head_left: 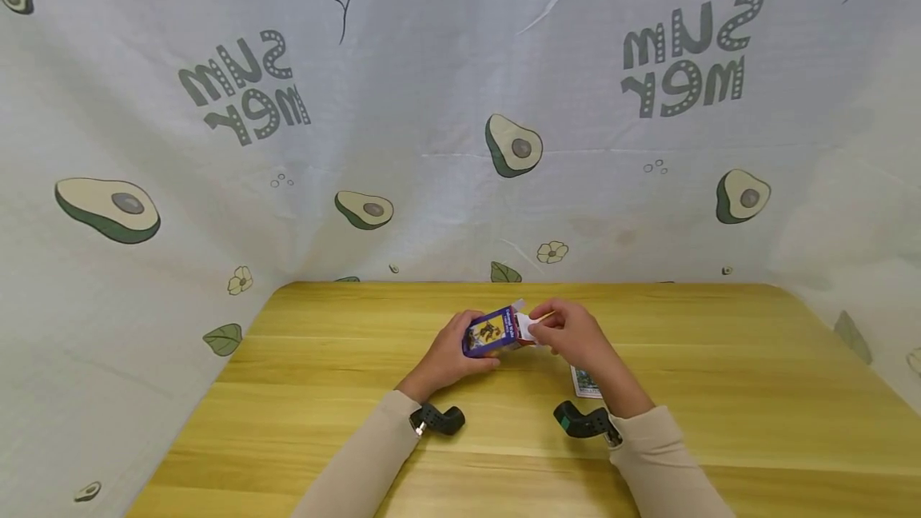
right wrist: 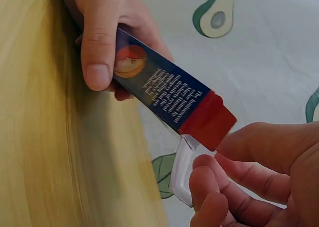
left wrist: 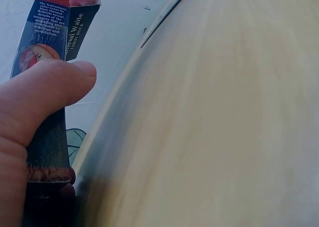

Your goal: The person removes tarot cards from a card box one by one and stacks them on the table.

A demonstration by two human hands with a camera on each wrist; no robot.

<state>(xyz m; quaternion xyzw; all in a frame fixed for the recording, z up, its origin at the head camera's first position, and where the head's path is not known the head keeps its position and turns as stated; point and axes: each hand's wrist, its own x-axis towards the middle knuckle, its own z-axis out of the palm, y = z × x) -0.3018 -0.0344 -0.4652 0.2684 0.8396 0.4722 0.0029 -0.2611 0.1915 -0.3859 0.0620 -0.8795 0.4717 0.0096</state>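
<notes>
My left hand [head_left: 448, 354] grips a blue tarot card box [head_left: 489, 332], thumb along one narrow side and fingers round the other. The box lies tilted above the table, its open end toward my right hand [head_left: 577, 334]. At that end a white-lined flap [right wrist: 180, 170] hangs folded out, and a red side flap [right wrist: 212, 120] sticks up. The right thumb and fingertips are at these flaps and appear to pinch the opening's edge. In the left wrist view the box's side [left wrist: 47, 35] shows small print. What lies inside the box is hidden.
A printed card or booklet [head_left: 586, 382] lies on the wooden table [head_left: 360, 374], partly under the right forearm. Black camera mounts sit on both wrists. A white curtain [head_left: 432, 86] with avocado prints stands behind the table and along its sides.
</notes>
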